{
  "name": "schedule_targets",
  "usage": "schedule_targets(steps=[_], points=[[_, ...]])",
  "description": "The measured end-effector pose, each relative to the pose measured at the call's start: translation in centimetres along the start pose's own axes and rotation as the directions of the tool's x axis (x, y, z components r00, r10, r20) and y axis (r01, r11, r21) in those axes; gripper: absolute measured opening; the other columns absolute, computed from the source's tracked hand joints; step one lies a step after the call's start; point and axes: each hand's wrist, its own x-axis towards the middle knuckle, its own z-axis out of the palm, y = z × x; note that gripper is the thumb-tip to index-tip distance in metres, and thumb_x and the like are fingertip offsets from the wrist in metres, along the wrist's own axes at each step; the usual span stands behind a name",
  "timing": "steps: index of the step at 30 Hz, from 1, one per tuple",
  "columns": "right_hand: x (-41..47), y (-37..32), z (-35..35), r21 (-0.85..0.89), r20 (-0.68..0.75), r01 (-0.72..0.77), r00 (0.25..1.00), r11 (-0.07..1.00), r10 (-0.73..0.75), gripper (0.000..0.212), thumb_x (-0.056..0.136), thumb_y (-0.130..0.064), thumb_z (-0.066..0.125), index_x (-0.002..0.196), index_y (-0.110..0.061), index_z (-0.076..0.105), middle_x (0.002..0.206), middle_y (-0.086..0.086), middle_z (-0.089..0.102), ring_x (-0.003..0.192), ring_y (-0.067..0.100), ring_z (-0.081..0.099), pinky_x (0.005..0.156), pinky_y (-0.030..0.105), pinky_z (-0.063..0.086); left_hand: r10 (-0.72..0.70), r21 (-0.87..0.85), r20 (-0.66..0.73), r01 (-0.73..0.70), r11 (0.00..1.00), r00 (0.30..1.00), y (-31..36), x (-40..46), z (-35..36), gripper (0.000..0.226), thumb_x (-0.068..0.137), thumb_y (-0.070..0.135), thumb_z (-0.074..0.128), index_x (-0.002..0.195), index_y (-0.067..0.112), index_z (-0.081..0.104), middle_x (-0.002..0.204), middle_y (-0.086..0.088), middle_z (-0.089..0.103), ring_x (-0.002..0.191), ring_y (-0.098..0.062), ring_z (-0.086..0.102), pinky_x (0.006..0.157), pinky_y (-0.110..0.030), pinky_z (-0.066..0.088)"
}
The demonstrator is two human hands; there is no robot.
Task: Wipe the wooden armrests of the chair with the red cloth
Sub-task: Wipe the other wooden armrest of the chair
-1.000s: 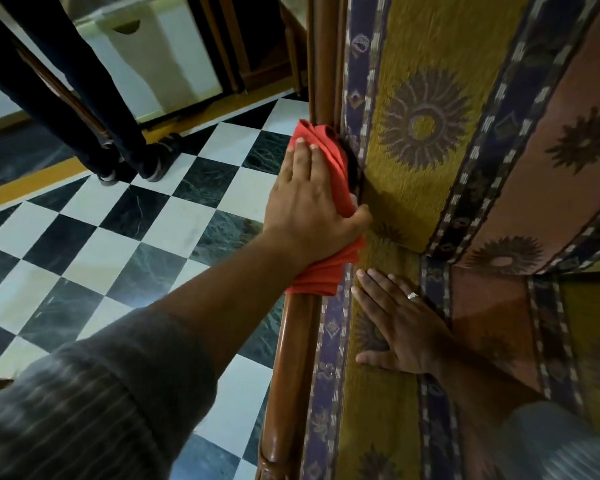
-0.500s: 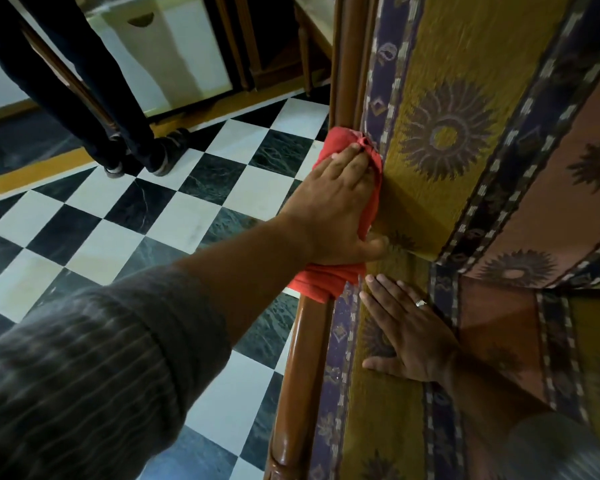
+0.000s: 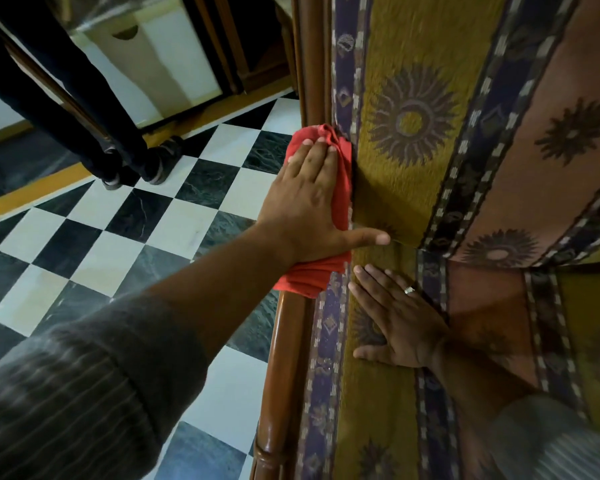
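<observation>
I am pressing my left hand (image 3: 302, 199) flat on the crumpled red cloth (image 3: 340, 188), fingers stretched out together and thumb sticking out to the right, so the palm is pinning the fabric rather than clutching it. The cloth is lying draped over the glossy reddish-brown wooden armrest (image 3: 284, 362), right where the rail is meeting the yellow patterned upholstery with sunburst motifs and blue bands (image 3: 409, 119). It is looking soft and wrinkled, bunching in folds beyond my fingertips and spilling out in a thicker wad under my wrist, hanging over the rail on the floor side. Below the cloth the wood is showing bare and shiny. My right hand (image 3: 399, 323), wearing a silver ring (image 3: 409, 290), is resting open and flat on the seat cushion just beside the cloth, holding nothing. The black and white checkered tile floor (image 3: 94, 237) is lying to the left.
</observation>
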Motion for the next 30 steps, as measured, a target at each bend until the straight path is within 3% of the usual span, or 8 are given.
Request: schedule_targets(steps=[10, 15, 22, 30], points=[[-0.1, -0.1, 0.0, 0.006, -0.014, -0.005, 1.0, 1.0, 0.005, 0.111, 0.08, -0.091, 0.03, 0.158, -0.014, 0.013, 0.168, 0.009, 0.002, 0.155, 0.025, 0.003, 0.123, 0.046, 0.009, 0.044, 0.121, 0.092, -0.055, 0.991, 0.995, -0.4, 1.2, -0.9, 0.156, 0.045, 0.11, 0.014, 0.156, 0.003, -0.01, 0.165, -0.018, -0.018, 0.152, -0.031, -0.018, 0.125, -0.05, -0.004], [0.0, 0.0, 0.0, -0.02, 0.007, -0.006, 1.0, 1.0, 0.006, 0.111, 0.08, -0.091, 0.026, 0.159, -0.014, 0.007, 0.169, 0.008, -0.003, 0.155, 0.024, -0.003, 0.124, 0.046, 0.007, 0.034, 0.091, 0.052, -0.038, 0.995, 0.998, -0.5, 2.0, -0.5, 0.156, 0.046, 0.111, 0.017, 0.156, 0.003, -0.008, 0.166, -0.018, -0.012, 0.153, -0.03, -0.013, 0.125, -0.047, -0.004], [-0.1, -0.3, -0.5, -0.031, 0.016, -0.016, 1.0, 0.999, 0.017, 0.112, 0.08, -0.092, 0.026, 0.159, -0.014, 0.009, 0.168, 0.009, -0.001, 0.155, 0.025, -0.001, 0.122, 0.048, 0.01, 0.041, 0.091, 0.099, -0.05, 0.995, 0.994, -0.4, -0.2, -0.7, 0.162, 0.04, 0.111, 0.018, 0.156, 0.0, -0.003, 0.167, -0.019, -0.007, 0.154, -0.033, -0.007, 0.126, -0.049, 0.006], [-0.1, -0.2, -0.1, 0.002, -0.031, -0.007, 1.0, 1.0, 0.007, 0.11, 0.08, -0.09, 0.03, 0.158, -0.014, 0.016, 0.168, 0.01, 0.006, 0.155, 0.026, 0.006, 0.122, 0.048, 0.013, -0.025, 0.042, 0.054, 0.023, 0.999, 0.998, -0.7, 1.9, -0.9, 0.158, 0.043, 0.111, 0.025, 0.156, 0.003, -0.001, 0.166, -0.023, -0.003, 0.153, -0.037, -0.004, 0.119, -0.042, -0.003]])
